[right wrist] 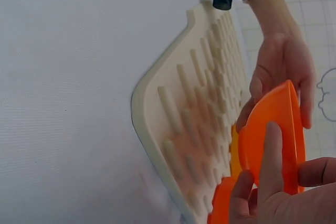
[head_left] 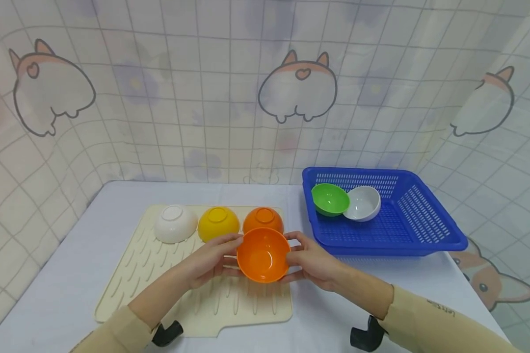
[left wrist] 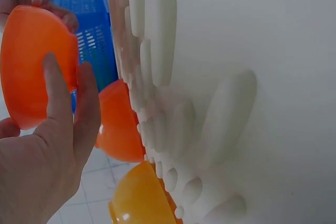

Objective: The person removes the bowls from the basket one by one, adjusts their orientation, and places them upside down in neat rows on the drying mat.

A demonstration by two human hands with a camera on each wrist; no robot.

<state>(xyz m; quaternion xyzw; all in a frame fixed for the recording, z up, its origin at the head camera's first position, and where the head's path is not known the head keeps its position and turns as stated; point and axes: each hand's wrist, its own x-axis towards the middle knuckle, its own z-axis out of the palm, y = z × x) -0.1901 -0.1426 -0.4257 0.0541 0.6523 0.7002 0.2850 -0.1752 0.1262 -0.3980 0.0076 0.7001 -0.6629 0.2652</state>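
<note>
Between my two hands is an orange bowl point(head_left: 263, 256), held above the drying mat point(head_left: 141, 274) with its inside tilted toward me. My left hand point(head_left: 209, 262) grips it at the left side. On the opposite side my right hand point(head_left: 317, 264) holds it, thumb at the rim and fingers along the outer wall point(right wrist: 270, 145). Just behind, a second orange bowl point(head_left: 263, 219) lies upside down on the mat, partly hidden by the held one. A yellow bowl point(head_left: 218, 223) and a white bowl point(head_left: 175, 225) sit upside down to its left.
At the back right stands a blue plastic basket point(head_left: 428, 245), holding a green bowl point(head_left: 331, 200) and a white bowl point(head_left: 363, 204), both tilted with their insides showing. A white cloth point(head_left: 322, 314) covers the table. Behind it hangs a patterned curtain point(head_left: 229, 98).
</note>
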